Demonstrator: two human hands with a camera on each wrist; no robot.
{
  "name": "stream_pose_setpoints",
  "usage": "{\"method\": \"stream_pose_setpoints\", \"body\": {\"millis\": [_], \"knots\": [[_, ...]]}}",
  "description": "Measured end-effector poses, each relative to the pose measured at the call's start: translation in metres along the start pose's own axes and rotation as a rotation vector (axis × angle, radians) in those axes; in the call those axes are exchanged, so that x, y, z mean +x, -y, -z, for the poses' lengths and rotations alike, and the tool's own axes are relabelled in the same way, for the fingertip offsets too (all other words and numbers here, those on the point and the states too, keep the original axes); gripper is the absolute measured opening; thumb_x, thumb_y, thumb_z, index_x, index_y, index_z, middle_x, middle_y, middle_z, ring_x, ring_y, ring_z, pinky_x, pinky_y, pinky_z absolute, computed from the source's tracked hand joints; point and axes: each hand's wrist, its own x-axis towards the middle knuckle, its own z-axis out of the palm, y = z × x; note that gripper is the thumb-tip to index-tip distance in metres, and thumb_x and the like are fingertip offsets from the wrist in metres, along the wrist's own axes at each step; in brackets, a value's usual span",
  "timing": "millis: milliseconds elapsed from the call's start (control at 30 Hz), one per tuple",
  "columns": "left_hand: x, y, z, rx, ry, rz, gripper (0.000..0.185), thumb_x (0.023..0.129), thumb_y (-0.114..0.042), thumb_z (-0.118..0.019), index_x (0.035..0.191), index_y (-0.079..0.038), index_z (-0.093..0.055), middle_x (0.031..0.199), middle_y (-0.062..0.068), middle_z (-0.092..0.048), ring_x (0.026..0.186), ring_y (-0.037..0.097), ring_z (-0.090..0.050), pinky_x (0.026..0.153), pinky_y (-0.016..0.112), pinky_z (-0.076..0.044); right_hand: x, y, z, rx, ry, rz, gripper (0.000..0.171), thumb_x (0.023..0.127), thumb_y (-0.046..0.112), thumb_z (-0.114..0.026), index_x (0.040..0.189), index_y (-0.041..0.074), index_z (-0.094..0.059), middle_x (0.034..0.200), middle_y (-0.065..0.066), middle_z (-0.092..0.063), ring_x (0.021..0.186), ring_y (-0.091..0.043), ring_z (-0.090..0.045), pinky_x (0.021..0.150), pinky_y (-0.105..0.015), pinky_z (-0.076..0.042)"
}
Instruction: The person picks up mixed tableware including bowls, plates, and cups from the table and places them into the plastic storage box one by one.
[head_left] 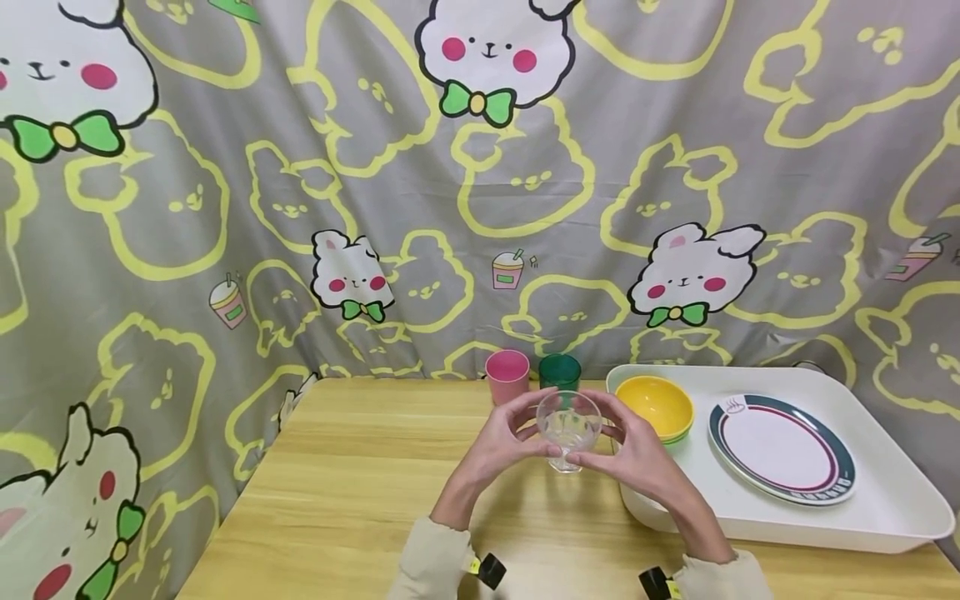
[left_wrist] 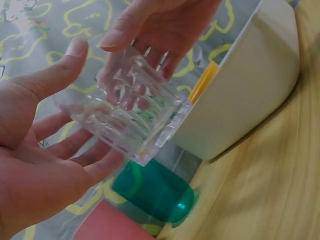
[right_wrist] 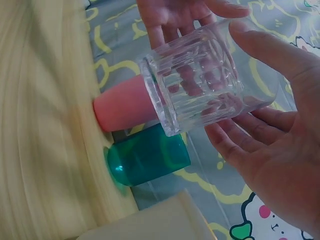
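Cartoon-rabbit fabric in grey and yellow hangs behind a pale wooden table (head_left: 360, 500), over which both hands meet. Left hand (head_left: 498, 446) and right hand (head_left: 637, 454) cup a clear ribbed glass (head_left: 568, 429) between them; it is lifted clear of the tabletop and tilted, its mouth turned toward the person in the head view. In the left wrist view the left hand (left_wrist: 45, 165) lies under and beside the glass (left_wrist: 125, 115), fingers loosely curved and the thumb against its side; in the right wrist view the right hand (right_wrist: 272, 135) does the same from the other side of the glass (right_wrist: 200, 80), fingers only slightly bent, thumb lying along the wall. The hold reads as a light two-handed cradle, not a tight clench.

Just beyond the hands, upright on the table, stand a pink cup (head_left: 507, 375) and a green cup (head_left: 560, 372), side by side. To the right of the right hand a white tray (head_left: 885, 500) holds a yellow bowl (head_left: 660, 404), which seems to sit in a green one beneath, and an oval plate (head_left: 780, 446) with a dark rim.

Judged from this layout, the glass has been picked up but set nowhere: it sits neither beside the two cups nor in the tray, so its placing remains to be done; the cups, bowl and plate stand untouched
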Motion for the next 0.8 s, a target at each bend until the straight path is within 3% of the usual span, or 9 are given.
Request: {"method": "stream_pose_setpoints", "body": {"millis": [133, 200, 333, 467, 667, 800], "knots": [[0.001, -0.001, 0.0, 0.078, 0.015, 0.011, 0.078, 0.086, -0.003, -0.082, 0.154, -0.006, -0.045, 0.154, 0.015, -0.046, 0.142, 0.032, -0.045, 0.117, 0.042, -0.039, -0.002, -0.001, 0.005, -0.039, -0.013, -0.005, 0.081, 0.077, 0.025, -0.093, 0.145, 0.011, -0.051, 0.138, -0.009, -0.062, 0.128, -0.031, -0.058, 0.101, -0.048, -0.054], [0.001, -0.001, 0.001, 0.142, -0.017, 0.001, 0.077, 0.085, 0.001, -0.082, 0.152, -0.007, -0.047, 0.151, 0.014, -0.05, 0.141, 0.034, -0.046, 0.117, 0.047, -0.038, -0.002, 0.0, 0.009, -0.048, -0.021, -0.009, 0.081, 0.078, 0.026, -0.092, 0.145, 0.011, -0.051, 0.138, -0.009, -0.062, 0.128, -0.031, -0.057, 0.101, -0.047, -0.053], [0.004, 0.002, 0.003, 0.356, -0.146, -0.054, 0.067, 0.083, 0.005, -0.082, 0.144, -0.004, -0.056, 0.144, 0.015, -0.055, 0.136, 0.037, -0.05, 0.113, 0.054, -0.042, -0.005, 0.005, 0.02, -0.07, -0.054, -0.022, 0.081, 0.078, 0.025, -0.092, 0.146, 0.009, -0.05, 0.138, -0.01, -0.062, 0.13, -0.033, -0.055, 0.1, -0.048, -0.053], [0.011, 0.007, 0.007, 0.583, -0.3, -0.12, 0.058, 0.082, 0.002, -0.084, 0.135, -0.003, -0.062, 0.138, 0.015, -0.058, 0.131, 0.034, -0.055, 0.109, 0.052, -0.047, -0.009, 0.01, 0.032, -0.112, -0.076, -0.044, 0.082, 0.079, 0.029, -0.092, 0.147, 0.009, -0.05, 0.139, -0.011, -0.061, 0.131, -0.033, -0.055, 0.099, -0.049, -0.054], [0.021, 0.018, 0.016, 0.745, -0.493, -0.19, 0.063, 0.079, -0.001, -0.087, 0.135, 0.001, -0.06, 0.131, 0.021, -0.057, 0.122, 0.04, -0.056, 0.102, 0.057, -0.05, -0.015, 0.012, 0.046, -0.173, -0.089, -0.046, 0.083, 0.078, 0.032, -0.092, 0.145, 0.009, -0.05, 0.137, -0.012, -0.062, 0.127, -0.032, -0.057, 0.095, -0.045, -0.057], [0.027, 0.023, 0.02, 0.787, -0.584, -0.146, 0.073, 0.079, -0.006, -0.089, 0.142, 0.001, -0.053, 0.138, 0.022, -0.05, 0.128, 0.041, -0.049, 0.106, 0.059, -0.047, -0.02, 0.013, 0.056, -0.222, -0.099, -0.053, 0.083, 0.077, 0.033, -0.092, 0.145, 0.009, -0.05, 0.136, -0.013, -0.062, 0.125, -0.033, -0.058, 0.094, -0.047, -0.057]]}}
